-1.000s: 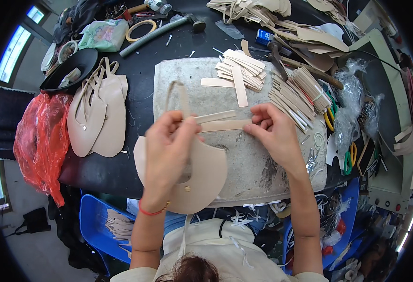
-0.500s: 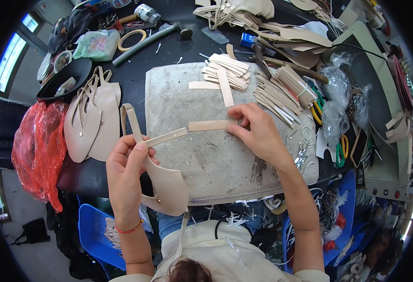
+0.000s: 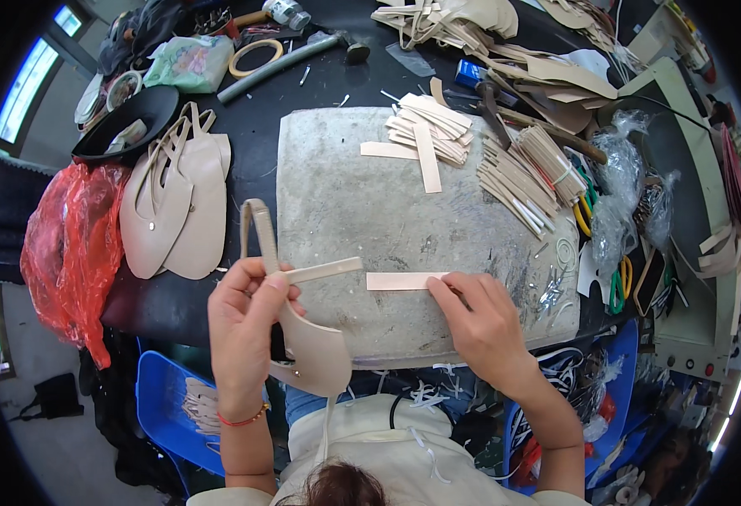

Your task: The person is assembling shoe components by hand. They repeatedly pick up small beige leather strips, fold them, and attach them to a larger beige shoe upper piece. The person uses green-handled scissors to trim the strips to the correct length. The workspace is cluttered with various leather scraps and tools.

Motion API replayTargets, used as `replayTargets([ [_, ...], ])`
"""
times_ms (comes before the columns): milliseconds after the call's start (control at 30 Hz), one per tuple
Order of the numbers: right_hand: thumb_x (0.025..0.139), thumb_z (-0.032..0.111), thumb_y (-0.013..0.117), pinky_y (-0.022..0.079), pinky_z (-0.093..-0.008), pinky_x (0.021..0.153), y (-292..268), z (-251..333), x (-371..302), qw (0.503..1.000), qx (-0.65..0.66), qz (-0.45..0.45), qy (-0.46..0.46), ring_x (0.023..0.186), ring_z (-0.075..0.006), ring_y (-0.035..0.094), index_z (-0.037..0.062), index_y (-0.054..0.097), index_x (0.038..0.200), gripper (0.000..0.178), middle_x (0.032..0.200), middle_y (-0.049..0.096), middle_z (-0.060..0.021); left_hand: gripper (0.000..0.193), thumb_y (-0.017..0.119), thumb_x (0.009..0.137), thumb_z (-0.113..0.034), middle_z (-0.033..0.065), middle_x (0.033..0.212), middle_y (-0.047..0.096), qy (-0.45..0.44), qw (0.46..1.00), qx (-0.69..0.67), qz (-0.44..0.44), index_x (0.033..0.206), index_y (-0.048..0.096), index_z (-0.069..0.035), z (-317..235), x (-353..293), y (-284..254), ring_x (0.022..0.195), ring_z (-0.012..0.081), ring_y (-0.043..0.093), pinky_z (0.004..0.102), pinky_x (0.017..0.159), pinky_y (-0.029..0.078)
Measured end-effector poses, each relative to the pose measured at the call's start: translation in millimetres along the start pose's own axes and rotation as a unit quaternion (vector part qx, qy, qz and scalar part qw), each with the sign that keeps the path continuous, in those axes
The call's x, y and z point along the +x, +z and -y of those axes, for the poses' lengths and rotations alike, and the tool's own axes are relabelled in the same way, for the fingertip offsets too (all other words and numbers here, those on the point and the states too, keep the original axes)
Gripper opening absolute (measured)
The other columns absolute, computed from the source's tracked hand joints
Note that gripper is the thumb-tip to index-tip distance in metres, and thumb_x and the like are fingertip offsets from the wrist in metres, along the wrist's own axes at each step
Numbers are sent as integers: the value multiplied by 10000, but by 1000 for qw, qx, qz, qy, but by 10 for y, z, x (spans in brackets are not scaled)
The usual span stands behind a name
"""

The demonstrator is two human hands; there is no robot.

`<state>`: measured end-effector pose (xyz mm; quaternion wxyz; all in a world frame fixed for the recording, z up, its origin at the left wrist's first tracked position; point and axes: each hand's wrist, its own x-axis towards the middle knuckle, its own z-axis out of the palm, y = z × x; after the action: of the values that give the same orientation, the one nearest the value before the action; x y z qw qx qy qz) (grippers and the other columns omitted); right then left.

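My left hand (image 3: 248,312) is closed on a beige leather shoe upper (image 3: 320,346), pinching it where its narrow strap (image 3: 324,270) sticks out to the right. A strap loop rises above the fingers, and the wide curved part with a small metal stud hangs below. On the grey work board (image 3: 328,202), my right hand (image 3: 480,329) has its fingertips closed on the right end of a flat pale leather strip (image 3: 400,282). The strip lies level, just below and right of the strap's tip, apart from it.
A pile of pale strips (image 3: 429,126) and a bundle of thin beige straps (image 3: 526,173) lie at the board's far side. Finished-looking uppers (image 3: 180,202) and a red plastic bag (image 3: 75,244) sit left. A hammer (image 3: 303,63) is behind; blue bins (image 3: 168,413) stand below.
My right hand has brought the pale strip down toward me on the board. My left hand, still holding the upper, sits slightly lower. The whole view has shifted a little.
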<state>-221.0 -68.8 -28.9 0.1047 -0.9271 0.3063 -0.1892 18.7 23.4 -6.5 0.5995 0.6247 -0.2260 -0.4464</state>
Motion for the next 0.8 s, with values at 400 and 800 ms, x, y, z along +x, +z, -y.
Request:
replayTargets([
  [400, 865, 92, 668, 453, -187, 584, -122, -171, 105, 768, 530, 22, 359, 680, -45, 567, 16, 621, 999, 162, 806, 626, -5, 152, 607, 890, -64, 57, 807, 633, 25, 994, 78, 74, 979, 588, 58, 360, -57, 755, 668, 55, 591, 190, 565, 483],
  [800, 809, 69, 701, 456, -222, 561, 4, -99, 102, 882, 310, 13, 353, 608, -84, 553, 2, 607, 897, 146, 699, 598, -28, 149, 636, 801, -84, 143, 670, 610, 144, 931, 332, 41, 874, 566, 25, 491, 7, 920, 545, 241, 603, 337, 513, 486],
])
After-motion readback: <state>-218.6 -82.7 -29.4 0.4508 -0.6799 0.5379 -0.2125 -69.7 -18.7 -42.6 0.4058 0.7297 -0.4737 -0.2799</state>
